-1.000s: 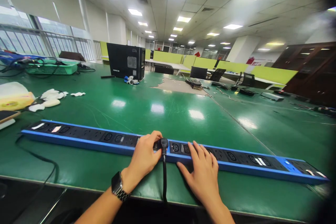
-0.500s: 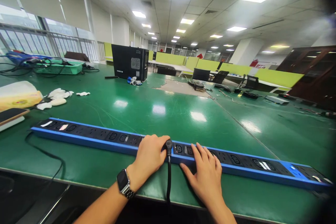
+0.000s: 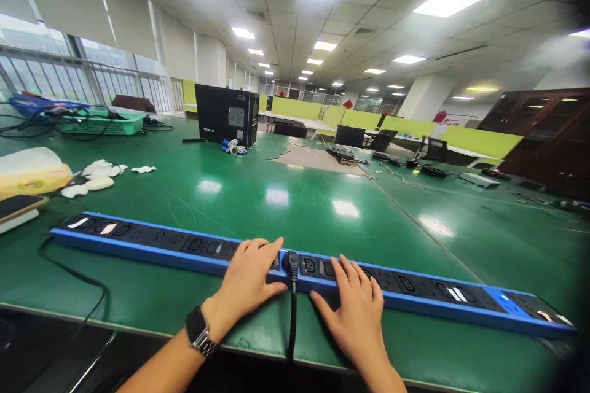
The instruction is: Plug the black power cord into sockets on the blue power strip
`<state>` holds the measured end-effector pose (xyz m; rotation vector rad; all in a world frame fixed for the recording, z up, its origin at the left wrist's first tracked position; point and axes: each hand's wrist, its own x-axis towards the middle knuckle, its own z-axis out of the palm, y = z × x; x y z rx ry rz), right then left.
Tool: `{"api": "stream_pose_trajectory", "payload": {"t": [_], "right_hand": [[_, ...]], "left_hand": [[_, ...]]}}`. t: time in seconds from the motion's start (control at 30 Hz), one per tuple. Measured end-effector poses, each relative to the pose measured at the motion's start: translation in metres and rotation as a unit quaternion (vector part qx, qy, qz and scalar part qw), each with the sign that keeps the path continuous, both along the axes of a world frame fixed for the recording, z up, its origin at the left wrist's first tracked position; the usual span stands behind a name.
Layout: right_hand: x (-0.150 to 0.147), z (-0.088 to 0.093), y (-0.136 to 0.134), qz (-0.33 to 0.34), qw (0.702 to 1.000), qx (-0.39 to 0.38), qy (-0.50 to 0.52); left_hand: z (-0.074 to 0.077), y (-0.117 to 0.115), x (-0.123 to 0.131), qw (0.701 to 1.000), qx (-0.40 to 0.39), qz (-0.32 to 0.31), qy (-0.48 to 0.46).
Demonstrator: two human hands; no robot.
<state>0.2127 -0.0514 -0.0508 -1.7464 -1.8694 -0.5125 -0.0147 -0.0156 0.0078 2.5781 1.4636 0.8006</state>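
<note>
A long blue power strip with black sockets lies across the green table near its front edge. A black plug sits in a middle socket, and its cable runs down over the table edge. My left hand, a watch on its wrist, rests flat on the strip just left of the plug, fingers stretched out. My right hand lies flat on the strip just right of the plug, fingers spread.
A black computer case stands at the far middle. White scraps, a yellow bag and a phone lie at the left; a green basket of cables sits beyond. A black cable leaves the strip's left end.
My left hand has let go of the plug and now lies flat on the strip beside it. The right hand has stayed where it was.
</note>
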Motion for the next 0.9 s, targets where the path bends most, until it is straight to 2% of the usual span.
{"api": "stream_pose_trajectory", "payload": {"t": [0.13,0.33,0.5,0.73,0.83,0.9], "right_hand": [[-0.026,0.014,0.0,0.011,0.997,-0.021,0.076],[-0.066,0.036,0.013,0.075,0.989,-0.027,0.121],[-0.064,0.029,0.022,0.108,0.983,0.026,0.147],[-0.064,0.016,0.022,0.109,0.981,0.067,0.149],[-0.065,0.023,0.021,0.114,0.973,0.079,0.187],[-0.061,0.036,0.022,0.107,0.955,0.114,0.253]], "left_hand": [[-0.01,0.0,-0.003,0.999,0.029,0.031,0.015],[-0.013,0.001,0.0,0.999,0.031,0.032,0.016],[-0.012,0.0,-0.001,0.999,0.026,0.033,0.02],[-0.013,-0.001,-0.001,0.999,0.031,0.034,0.022],[-0.014,0.0,-0.001,0.998,0.032,0.038,0.025],[-0.013,0.0,-0.001,0.998,0.029,0.04,0.03]]}}
